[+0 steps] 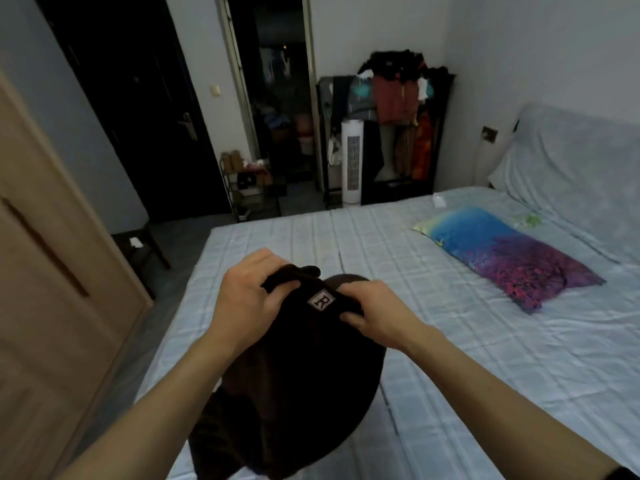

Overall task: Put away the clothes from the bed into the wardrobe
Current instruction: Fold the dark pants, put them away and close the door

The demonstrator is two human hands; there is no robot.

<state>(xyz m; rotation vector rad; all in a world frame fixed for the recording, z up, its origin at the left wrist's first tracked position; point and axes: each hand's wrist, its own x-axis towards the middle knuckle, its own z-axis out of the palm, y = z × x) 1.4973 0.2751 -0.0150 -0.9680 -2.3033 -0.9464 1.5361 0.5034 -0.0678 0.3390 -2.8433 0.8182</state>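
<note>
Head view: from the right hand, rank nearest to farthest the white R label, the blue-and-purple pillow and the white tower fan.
1. White R label on the dark garment, just left of the right hand.
2. Blue-and-purple pillow, on the bed to the right.
3. White tower fan, beyond the bed's far edge.

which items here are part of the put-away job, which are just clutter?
Job:
dark garment, gripped by left hand and right hand
bed
wooden wardrobe door

Lying about:
colourful pillow
tower fan
clothes rack
shoe shelf
</note>
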